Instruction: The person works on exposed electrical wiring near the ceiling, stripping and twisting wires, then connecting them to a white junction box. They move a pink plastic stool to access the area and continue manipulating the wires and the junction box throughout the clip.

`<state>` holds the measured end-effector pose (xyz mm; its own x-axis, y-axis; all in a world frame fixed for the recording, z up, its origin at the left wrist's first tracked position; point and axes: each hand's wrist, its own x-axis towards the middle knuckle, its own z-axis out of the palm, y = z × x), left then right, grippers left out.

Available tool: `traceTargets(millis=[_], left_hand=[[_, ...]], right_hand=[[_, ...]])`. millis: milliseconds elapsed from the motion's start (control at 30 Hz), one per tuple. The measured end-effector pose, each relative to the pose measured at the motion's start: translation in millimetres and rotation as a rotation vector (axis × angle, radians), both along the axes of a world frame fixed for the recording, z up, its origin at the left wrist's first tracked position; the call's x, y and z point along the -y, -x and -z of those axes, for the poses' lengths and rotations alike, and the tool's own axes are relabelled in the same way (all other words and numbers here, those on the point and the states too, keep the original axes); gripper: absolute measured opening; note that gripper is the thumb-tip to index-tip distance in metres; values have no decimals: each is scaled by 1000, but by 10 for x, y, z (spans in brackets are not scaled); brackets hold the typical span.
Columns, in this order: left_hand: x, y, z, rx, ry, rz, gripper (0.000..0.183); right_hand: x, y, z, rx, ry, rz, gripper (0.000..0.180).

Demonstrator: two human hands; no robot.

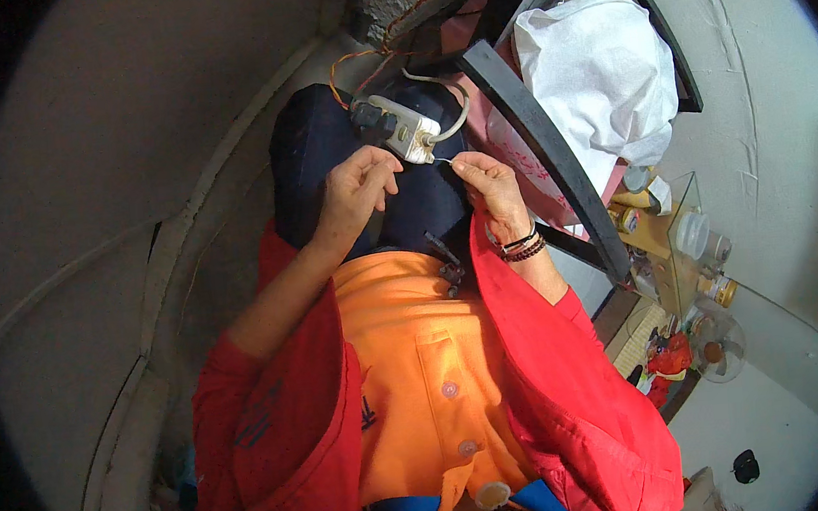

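Observation:
A white power strip [402, 128] rests on my dark trousers, with a black plug [372, 119] in it and a white cord [458, 125] curving out to the right. My left hand [365, 179] is raised just below the strip, fingers bent and thumb near the index finger; whether it pinches something small cannot be told. In my right hand [483, 176], the thumb and index finger pinch a thin white strand [443, 160] that reaches the strip's lower end. Twisted orange and red wires [340, 65] lie above the plug.
A black frame bar [548, 151] stands close by my right hand. Behind it are a white cloth [600, 75] and pink fabric. Jars [718, 291] and a glass shelf are further right. A grey wall [115, 98] curves along the left.

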<state>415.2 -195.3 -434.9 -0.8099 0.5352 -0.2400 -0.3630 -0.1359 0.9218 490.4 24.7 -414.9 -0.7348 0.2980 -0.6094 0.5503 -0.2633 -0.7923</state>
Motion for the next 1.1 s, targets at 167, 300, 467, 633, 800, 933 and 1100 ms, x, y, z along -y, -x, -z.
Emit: traceTargets(millis=[167, 300, 467, 633, 800, 933, 1100], left_hand=[[-9, -6, 43, -13, -23, -44, 13], [-12, -6, 57, -11, -17, -48, 12], [10, 3, -24, -40, 1, -36, 13], [23, 5, -77, -68, 48, -46, 8], [10, 46, -287, -741, 374, -118, 13], [-61, 126, -310, -1062, 465, -89, 26], [-136, 147, -235, -1170, 543, 0, 32]], right_hand=[[41, 44, -80, 53, -3, -21, 11], [59, 52, -77, 42, 33, -34, 11], [82, 82, -78, 67, 63, -46, 12], [147, 139, -160, 77, 56, -68, 12], [139, 141, -117, 47, 60, -86, 12], [144, 163, -147, 57, 20, -106, 11], [139, 160, -154, 45, 22, -123, 11]])
